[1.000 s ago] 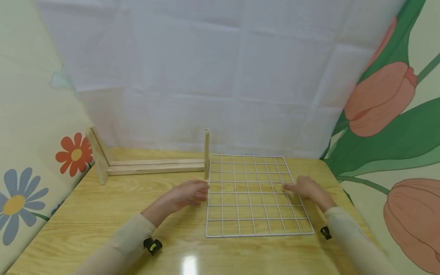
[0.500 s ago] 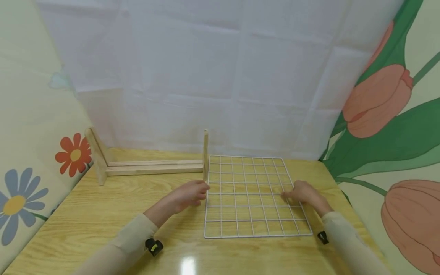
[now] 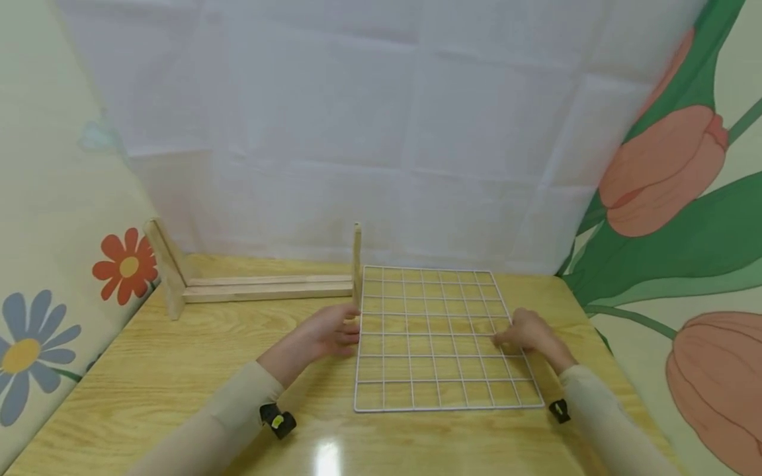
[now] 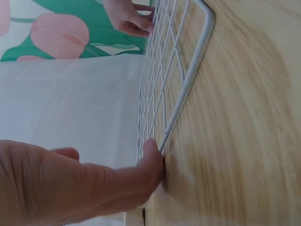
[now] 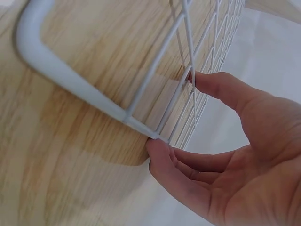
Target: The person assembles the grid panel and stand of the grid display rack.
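A white wire grid panel (image 3: 440,344) lies on the wood-grain table, seen in all three views. At its left edge is my left hand (image 3: 326,334), fingers bent, gripping the outer frame wire; in the left wrist view the left hand (image 4: 94,186) has its fingertips right at that wire. My right hand (image 3: 530,334) pinches the panel's right side. The right wrist view shows the right hand (image 5: 244,141) with its thumb on the inner wires and the fingers curled at the outer frame wire.
Behind my left hand stands a wooden frame (image 3: 268,291) with two uprights and a low crossbar; its right upright (image 3: 357,264) is close beside the panel's far left corner. A white cloth (image 3: 381,132) hangs along the back edge of the table (image 3: 178,396).
The right thumb has bent inward around the panel's side wires. My left hand has shifted slightly, its thumb and fingers now farther apart at the edge. The panel stays nearly in place.
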Demonstrator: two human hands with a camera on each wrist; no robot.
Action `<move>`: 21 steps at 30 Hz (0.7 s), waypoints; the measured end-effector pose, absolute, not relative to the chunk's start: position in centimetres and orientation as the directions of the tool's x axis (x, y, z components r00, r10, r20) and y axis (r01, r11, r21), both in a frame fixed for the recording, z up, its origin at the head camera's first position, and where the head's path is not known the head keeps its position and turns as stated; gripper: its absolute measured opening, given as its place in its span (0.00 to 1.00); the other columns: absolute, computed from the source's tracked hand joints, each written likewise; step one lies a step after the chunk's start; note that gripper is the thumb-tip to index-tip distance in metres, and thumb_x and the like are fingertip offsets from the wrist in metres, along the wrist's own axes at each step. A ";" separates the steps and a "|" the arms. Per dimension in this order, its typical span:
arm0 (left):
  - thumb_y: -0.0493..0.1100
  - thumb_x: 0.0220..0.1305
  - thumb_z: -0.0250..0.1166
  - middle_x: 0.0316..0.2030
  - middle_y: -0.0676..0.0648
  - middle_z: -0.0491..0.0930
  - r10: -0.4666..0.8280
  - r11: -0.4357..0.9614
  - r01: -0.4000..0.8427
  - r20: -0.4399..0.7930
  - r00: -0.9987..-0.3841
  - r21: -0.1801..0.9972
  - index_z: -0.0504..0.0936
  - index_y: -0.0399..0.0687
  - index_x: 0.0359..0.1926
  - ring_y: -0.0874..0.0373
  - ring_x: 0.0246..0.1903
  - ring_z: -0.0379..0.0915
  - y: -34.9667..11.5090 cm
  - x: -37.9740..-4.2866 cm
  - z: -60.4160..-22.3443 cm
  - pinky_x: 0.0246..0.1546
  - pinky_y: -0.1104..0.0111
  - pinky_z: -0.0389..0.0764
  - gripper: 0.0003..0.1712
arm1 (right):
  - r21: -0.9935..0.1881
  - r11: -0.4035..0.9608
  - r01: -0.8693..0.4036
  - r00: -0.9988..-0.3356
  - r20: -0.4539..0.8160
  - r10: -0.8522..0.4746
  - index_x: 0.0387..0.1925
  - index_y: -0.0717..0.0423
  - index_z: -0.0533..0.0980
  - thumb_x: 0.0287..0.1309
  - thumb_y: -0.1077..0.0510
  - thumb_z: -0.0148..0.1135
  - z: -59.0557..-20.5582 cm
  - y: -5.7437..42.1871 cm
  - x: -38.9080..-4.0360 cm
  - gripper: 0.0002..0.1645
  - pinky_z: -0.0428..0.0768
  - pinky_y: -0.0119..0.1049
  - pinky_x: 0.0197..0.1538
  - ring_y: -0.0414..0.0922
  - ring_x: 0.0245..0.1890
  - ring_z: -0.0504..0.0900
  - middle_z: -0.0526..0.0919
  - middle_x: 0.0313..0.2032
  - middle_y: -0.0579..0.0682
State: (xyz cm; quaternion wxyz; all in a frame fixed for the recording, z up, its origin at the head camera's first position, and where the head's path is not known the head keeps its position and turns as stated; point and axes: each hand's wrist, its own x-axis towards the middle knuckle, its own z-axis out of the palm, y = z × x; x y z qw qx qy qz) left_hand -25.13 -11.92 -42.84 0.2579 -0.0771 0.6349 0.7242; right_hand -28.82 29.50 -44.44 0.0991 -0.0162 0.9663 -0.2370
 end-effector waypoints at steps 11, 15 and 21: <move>0.37 0.68 0.55 0.22 0.53 0.69 0.067 -0.203 -0.475 -0.472 -0.879 0.856 0.72 0.45 0.32 0.61 0.23 0.64 -9.2 -26.0 -43.9 0.30 0.67 0.67 0.05 | -0.485 0.873 0.049 -0.978 -0.200 -0.056 0.11 0.46 0.61 0.43 0.50 0.82 -43.7 29.9 -29.1 0.33 0.71 0.32 0.16 0.37 0.11 0.59 0.58 0.10 0.39; 0.39 0.71 0.53 0.26 0.48 0.71 0.049 -0.235 -0.438 -0.439 -0.897 0.868 0.72 0.38 0.39 0.60 0.22 0.66 -8.1 -26.2 -44.1 0.27 0.67 0.69 0.07 | -0.505 0.861 0.063 -0.974 -0.218 -0.057 0.09 0.46 0.60 0.42 0.51 0.82 -43.6 30.0 -29.1 0.34 0.70 0.32 0.16 0.36 0.11 0.57 0.57 0.09 0.39; 0.40 0.81 0.42 0.55 0.26 0.75 0.106 -0.366 -0.414 -0.405 -0.908 0.833 0.47 0.31 0.75 0.37 0.45 0.83 -7.1 -26.0 -44.7 0.45 0.52 0.85 0.30 | -0.510 0.858 0.067 -0.975 -0.216 -0.053 0.09 0.46 0.61 0.42 0.50 0.82 -44.0 29.7 -29.0 0.33 0.69 0.31 0.16 0.37 0.10 0.58 0.59 0.08 0.40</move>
